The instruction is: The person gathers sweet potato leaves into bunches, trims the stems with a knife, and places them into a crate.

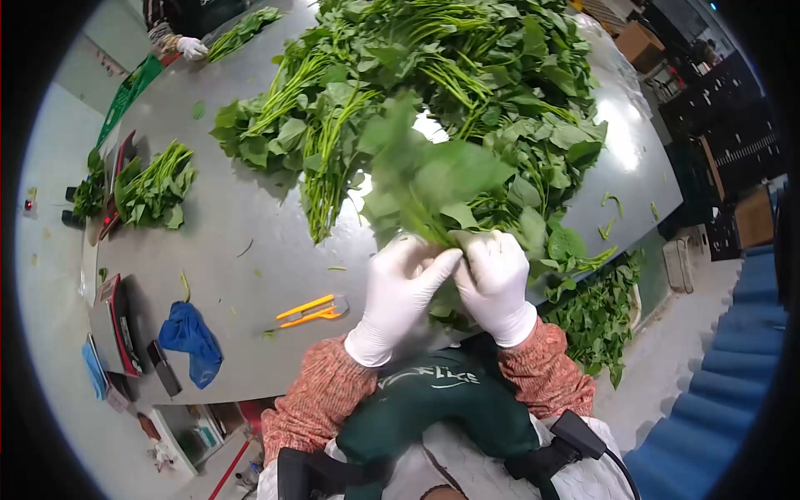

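Observation:
My left hand (398,293), in a white glove, is closed around the stems of a bunch of leafy greens (442,179) held up over the table's near edge. Close beside it my right hand (495,279), also gloved in white, pinches the same stems, fingertips almost meeting the left thumb. The bunch's upper leaves are smeared by motion. Beyond my hands spreads a large heap of leafy greens (333,108), with long stems and broad leaves. Orange-handled snips (312,311) lie on the metal table (275,358) left of my left hand.
A blue cloth (192,340), a dark slim object (164,368) and a red-edged device (121,325) sit at the left. Behind them is a small bunch of greens (158,185). Across the table shows another person's gloved hand (192,47). More greens (596,321) hang low at right.

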A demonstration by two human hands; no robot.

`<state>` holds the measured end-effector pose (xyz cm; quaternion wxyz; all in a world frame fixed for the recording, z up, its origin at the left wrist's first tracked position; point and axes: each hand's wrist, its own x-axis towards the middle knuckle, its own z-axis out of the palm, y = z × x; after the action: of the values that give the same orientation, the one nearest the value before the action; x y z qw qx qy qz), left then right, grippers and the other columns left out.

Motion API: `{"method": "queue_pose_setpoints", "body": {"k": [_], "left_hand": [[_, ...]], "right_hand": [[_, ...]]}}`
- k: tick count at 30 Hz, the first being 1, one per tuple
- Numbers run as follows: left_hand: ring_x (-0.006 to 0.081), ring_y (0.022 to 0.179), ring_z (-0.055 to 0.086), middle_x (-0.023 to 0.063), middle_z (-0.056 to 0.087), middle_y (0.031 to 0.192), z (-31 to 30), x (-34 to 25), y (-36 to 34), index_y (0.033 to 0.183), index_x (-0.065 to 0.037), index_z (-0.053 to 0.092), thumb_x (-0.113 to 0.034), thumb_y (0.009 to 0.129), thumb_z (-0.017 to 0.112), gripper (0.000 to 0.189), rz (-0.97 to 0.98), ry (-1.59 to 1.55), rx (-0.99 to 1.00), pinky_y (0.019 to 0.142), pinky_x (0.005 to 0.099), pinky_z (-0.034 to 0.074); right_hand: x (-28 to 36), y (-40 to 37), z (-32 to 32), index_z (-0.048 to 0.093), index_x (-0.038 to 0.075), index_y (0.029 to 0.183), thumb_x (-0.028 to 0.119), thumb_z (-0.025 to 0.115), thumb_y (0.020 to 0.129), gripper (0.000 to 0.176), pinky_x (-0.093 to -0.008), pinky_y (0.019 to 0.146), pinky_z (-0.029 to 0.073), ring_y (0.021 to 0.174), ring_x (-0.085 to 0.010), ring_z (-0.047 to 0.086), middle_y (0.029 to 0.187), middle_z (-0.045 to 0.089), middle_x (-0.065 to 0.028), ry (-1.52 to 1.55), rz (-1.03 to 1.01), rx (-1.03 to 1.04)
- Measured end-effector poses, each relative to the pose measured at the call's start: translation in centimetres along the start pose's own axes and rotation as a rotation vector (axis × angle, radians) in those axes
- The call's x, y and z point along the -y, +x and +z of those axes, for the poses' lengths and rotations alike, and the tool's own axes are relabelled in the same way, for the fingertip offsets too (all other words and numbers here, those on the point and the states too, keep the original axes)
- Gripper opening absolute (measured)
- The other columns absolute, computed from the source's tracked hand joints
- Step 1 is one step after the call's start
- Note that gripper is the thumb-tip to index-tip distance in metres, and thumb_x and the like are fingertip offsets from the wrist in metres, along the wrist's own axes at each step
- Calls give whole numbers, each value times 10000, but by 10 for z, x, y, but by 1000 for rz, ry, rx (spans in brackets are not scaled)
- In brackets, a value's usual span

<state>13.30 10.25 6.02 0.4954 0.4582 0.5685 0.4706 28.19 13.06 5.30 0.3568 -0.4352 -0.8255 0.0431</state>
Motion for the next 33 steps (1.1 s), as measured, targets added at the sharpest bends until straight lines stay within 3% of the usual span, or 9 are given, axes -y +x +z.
{"method": "queue_pose_setpoints", "body": {"k": [4, 8, 9, 15, 19, 24, 28, 29, 33], "left_hand": [[75, 823, 569, 11, 650, 966, -6, 12, -2, 1090, 3, 630, -85, 868, 672, 243, -186, -333, -63, 738, 225, 458], [128, 834, 576, 55, 641, 955, -31, 11, 4, 1065, -8, 618, -92, 870, 604, 213, -132, -497, -81, 782, 282, 468], [137, 844, 578, 63, 638, 971, -37, 16, 4, 1075, -7, 609, -86, 871, 597, 219, -140, -529, -88, 789, 291, 468], [156, 837, 593, 92, 627, 1031, -33, 23, 10, 1084, 6, 589, -67, 891, 586, 207, -78, -678, 50, 796, 301, 472], [137, 806, 587, 91, 636, 984, -25, 16, 3, 1096, 13, 594, -64, 911, 591, 200, -49, -564, 10, 767, 274, 468], [89, 759, 559, 33, 634, 908, -17, 30, -3, 1116, 20, 611, -93, 910, 613, 235, -98, -444, -38, 712, 245, 455], [75, 710, 556, 23, 630, 816, -16, 31, -3, 1026, 10, 633, -158, 909, 644, 206, -66, -450, -122, 648, 212, 428], [72, 693, 552, 23, 625, 791, -21, 27, -2, 996, 16, 634, -159, 912, 646, 194, -54, -408, -176, 634, 208, 420], [122, 712, 564, 74, 623, 890, -46, 34, 3, 1025, 19, 614, -83, 931, 597, 139, 42, -502, -158, 675, 257, 472]], "right_hand": [[-1, -3, 13, 614, 66, 1118, 104, 701, 737, 393, -354, 671, 468, 738, -249, 586, 810, 598, -80, 13, -86, 27], [-5, -8, 3, 607, 21, 1140, 189, 686, 847, 347, -319, 638, 504, 694, -231, 648, 829, 651, -117, 504, 422, 375], [-12, -8, 2, 621, 11, 1096, 185, 652, 877, 281, -292, 651, 503, 735, -163, 659, 845, 666, -110, 657, 482, 447], [-16, -9, -2, 611, -3, 1050, 157, 599, 906, 216, -248, 658, 459, 692, -103, 542, 799, 619, -67, 861, 686, 461], [-10, -19, 15, 583, -4, 1039, 118, 584, 909, 178, -247, 622, 434, 669, -90, 503, 803, 595, -56, 800, 573, 198], [16, -17, 13, 537, 2, 1055, 80, 539, 945, 134, -223, 673, 464, 722, -74, 547, 867, 608, -30, 890, 777, 281], [18, -22, 18, 528, -3, 1055, 98, 512, 964, 136, -243, 688, 487, 740, -113, 593, 885, 624, -81, 1173, 856, -12], [2, -24, 13, 530, 5, 1052, 160, 488, 995, 170, -275, 712, 499, 740, -141, 605, 872, 621, -86, 889, 677, -22], [-54, -40, 4, 523, -5, 1099, 433, 459, 994, 455, -289, 704, 505, 718, -140, 611, 797, 619, -66, 1677, 940, -270]]}}
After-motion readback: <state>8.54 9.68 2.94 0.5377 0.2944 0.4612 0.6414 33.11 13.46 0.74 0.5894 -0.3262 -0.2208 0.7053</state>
